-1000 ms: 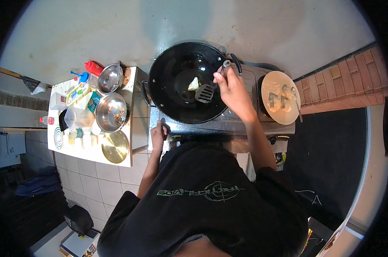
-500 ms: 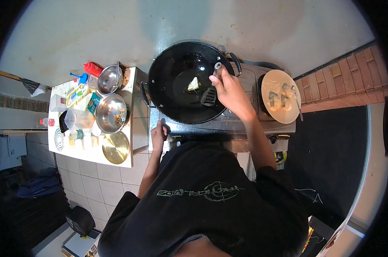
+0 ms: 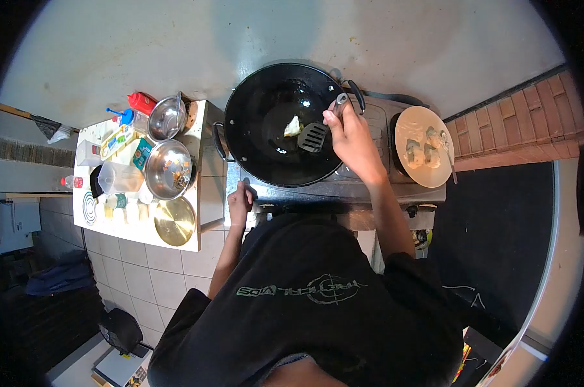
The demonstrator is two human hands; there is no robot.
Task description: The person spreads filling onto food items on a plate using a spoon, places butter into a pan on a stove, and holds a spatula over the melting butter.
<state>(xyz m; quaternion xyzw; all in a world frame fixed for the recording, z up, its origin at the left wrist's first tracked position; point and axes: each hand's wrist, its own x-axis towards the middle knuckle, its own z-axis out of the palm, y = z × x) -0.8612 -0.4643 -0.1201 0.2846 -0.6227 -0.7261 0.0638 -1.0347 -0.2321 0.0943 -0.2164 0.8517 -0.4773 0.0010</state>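
Note:
My right hand [image 3: 356, 143] is closed round the handle of a slotted spatula [image 3: 312, 137]. The spatula's dark head is low inside a black wok [image 3: 259, 151], at the right side of a small pale triangular piece of food [image 3: 292, 126]. Whether the two touch is hard to tell. Oil glistens around that piece. By the front left edge of the stove [image 3: 395, 190], below the wok, rests my left hand [image 3: 239, 205], loosely curled with one finger pointing up and nothing visible in it.
Right of the wok, a plate [image 3: 421, 119] carries several pale pieces and a utensil. On the left, a white table [image 3: 85, 222] bears a steel bowl with food scraps [image 3: 167, 170], another steel bowl [image 3: 165, 119], a golden lid [image 3: 174, 221], a clear jug [image 3: 119, 177] and a red bottle [image 3: 141, 102].
The spatula head has moved slightly up and left, closer to the piece of food, and its face has turned more toward the camera. My left hand has stayed in place.

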